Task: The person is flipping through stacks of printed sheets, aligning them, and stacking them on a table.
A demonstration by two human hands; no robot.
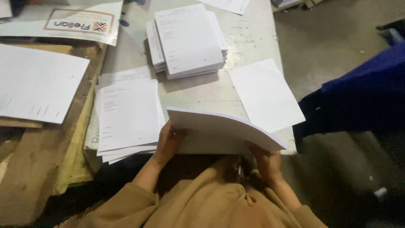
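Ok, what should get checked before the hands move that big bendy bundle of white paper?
1. Left hand grips the thick curved bundle of white sheets: ok.
2. Right hand grips its other end: ok.
3. Bundle edges squared: cannot tell.
4. Loose fanned pile of printed white sheets tidy: not ok.
5. Single blank white sheet fully on the worn pale table: not ok, corner overhangs.
6. Neat tall stack of printed pads steady: ok.

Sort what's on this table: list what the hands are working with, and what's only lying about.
In hand:
left hand
right hand
bent paper stack, held by both

Lying about:
loose printed sheets
tall printed stack
blank sheet
printed poster
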